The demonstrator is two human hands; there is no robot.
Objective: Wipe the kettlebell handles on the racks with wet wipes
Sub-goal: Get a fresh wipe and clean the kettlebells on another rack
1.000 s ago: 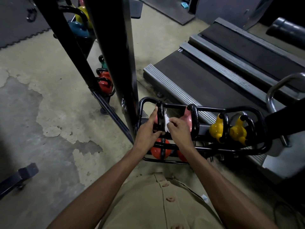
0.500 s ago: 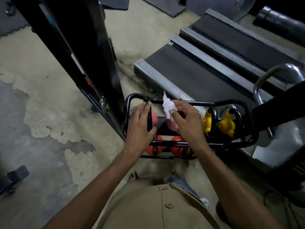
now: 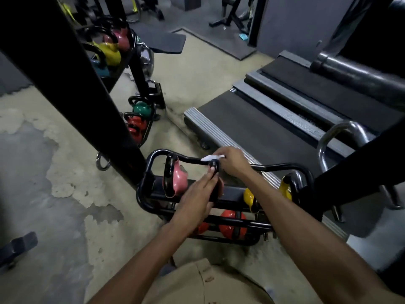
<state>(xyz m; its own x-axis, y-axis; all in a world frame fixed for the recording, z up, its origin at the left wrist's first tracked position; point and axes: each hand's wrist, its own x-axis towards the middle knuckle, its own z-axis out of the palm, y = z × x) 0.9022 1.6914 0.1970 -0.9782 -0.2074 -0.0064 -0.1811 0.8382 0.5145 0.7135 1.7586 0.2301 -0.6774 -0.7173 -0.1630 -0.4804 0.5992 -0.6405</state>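
A low black rack point(image 3: 151, 159) holds a pink kettlebell point(image 3: 178, 181) with a black handle, two yellow kettlebells point(image 3: 248, 197) to the right and red kettlebells point(image 3: 230, 224) on the shelf below. My left hand point(image 3: 197, 198) grips the black handle point(image 3: 213, 170) of a second pink kettlebell, whose body it mostly hides. My right hand point(image 3: 233, 161) pinches a white wet wipe point(image 3: 211, 158) against the top of that handle.
A thick black upright post point(image 3: 72, 84) rises just left of the rack. A treadmill deck point(image 3: 263, 132) lies behind it, with a chrome rail point(image 3: 337, 132) at the right. Further racks with green, red, yellow and pink kettlebells point(image 3: 140, 119) stand along the left.
My left hand left the first pink kettlebell's handle and took the handle to its right. My right hand brought the wipe onto that handle. The camera tilted up.
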